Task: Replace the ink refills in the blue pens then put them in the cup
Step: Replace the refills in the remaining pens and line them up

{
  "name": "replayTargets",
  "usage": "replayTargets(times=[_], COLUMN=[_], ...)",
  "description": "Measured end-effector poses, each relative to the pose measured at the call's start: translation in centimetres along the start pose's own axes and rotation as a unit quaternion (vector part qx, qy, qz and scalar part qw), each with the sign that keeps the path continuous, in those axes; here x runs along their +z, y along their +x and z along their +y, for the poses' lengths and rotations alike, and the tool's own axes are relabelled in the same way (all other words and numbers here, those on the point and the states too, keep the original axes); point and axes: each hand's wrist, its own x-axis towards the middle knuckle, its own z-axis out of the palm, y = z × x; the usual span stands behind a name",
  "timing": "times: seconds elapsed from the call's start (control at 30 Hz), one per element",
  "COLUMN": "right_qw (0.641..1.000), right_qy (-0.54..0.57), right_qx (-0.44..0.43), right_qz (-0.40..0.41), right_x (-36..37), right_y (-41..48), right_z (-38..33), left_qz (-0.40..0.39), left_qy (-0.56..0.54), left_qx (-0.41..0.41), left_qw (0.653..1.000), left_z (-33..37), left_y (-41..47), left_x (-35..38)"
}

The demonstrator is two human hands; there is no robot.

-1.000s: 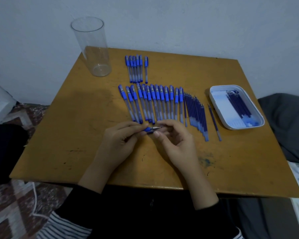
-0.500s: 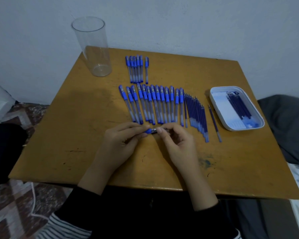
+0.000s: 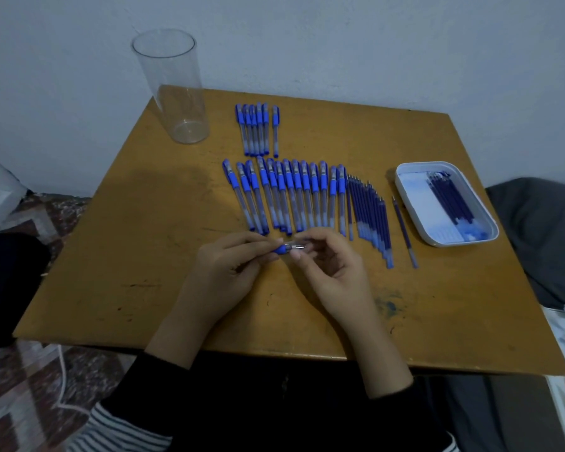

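Here we view, from the head camera, a brown table [image 3: 137, 243] with both hands meeting over its near middle. The left hand [image 3: 229, 272] pinches a blue pen [image 3: 282, 248] by its blue grip between thumb and fingertips, and the rest of the barrel is hidden inside the hand. The right hand [image 3: 333, 269] closes its thumb and forefinger on the pen's bare metal tip [image 3: 296, 246], which points to the right. Its remaining fingers are loosely bent.

The pen is held just on the near side of the row of capped pens [image 3: 291, 197], which lie side by side with their caps toward the far edge. Farther away lies a smaller group of pens [image 3: 256, 128], likewise capped, one of them slightly apart on the right. Just to the right of the long row we note a fan of loose refills [image 3: 369, 216], dark blue. Near these, but apart from them, lies a single refill [image 3: 404, 231].

At the right stands a white tray [image 3: 454, 244] holding more refills [image 3: 450, 197] along its right side. The clear cup [image 3: 177, 93] stands upright at the far left corner of the table, well apart from the hands and from every pen.
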Motion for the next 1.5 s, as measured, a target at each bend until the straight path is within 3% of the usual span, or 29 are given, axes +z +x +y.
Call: replayTargets(times=[0.13, 0.23, 0.33, 0.47, 0.63, 0.83, 1.2, 1.4, 1.5], right_qw=[0.999, 1.000, 0.998, 0.998, 0.995, 0.996, 0.996, 0.988, 0.987], right_qy=[-0.047, -0.008, 0.052, 0.020, 0.073, 0.060, 0.046, 0.041, 0.037], right_qx=[0.023, 0.005, 0.046, 0.047, 0.070, 0.061, 0.067, 0.104, 0.124], right_qz=[-0.002, -0.009, -0.008, -0.021, -0.014, -0.025, 0.038, 0.104, 0.099], right_x=[0.2, -0.1, 0.0, 0.0, -0.1, -0.1, -0.4, -0.9, -1.0], right_y=[0.2, 0.1, 0.1, 0.2, 0.0, 0.0, 0.1, 0.0, 0.2], right_z=[0.2, 0.3, -0.1, 0.0, -0.3, -0.3, -0.7, -0.7, -0.7], left_qz=[-0.004, -0.016, -0.012, -0.024, -0.018, -0.030, -0.019, 0.001, 0.012], left_qy=[0.003, 0.007, 0.005, 0.001, 0.006, 0.012, 0.024, 0.020, 0.015], left_qx=[0.007, 0.005, 0.004, 0.009, 0.012, 0.011, -0.007, -0.019, -0.024], left_qw=[1.000, 1.000, 1.000, 1.000, 1.000, 0.999, 1.000, 1.000, 1.000], left_z=[0.1, 0.1, 0.1, 0.0, 0.0, 0.1, 0.3, 0.3, 0.3], left_y=[0.1, 0.0, 0.0, 0.0, 0.0, 0.0, 0.1, 0.1, 0.1], left_x=[-0.1, -0.1, -0.1, -0.1, -0.2, -0.2, -0.2, -0.1, -0.1])
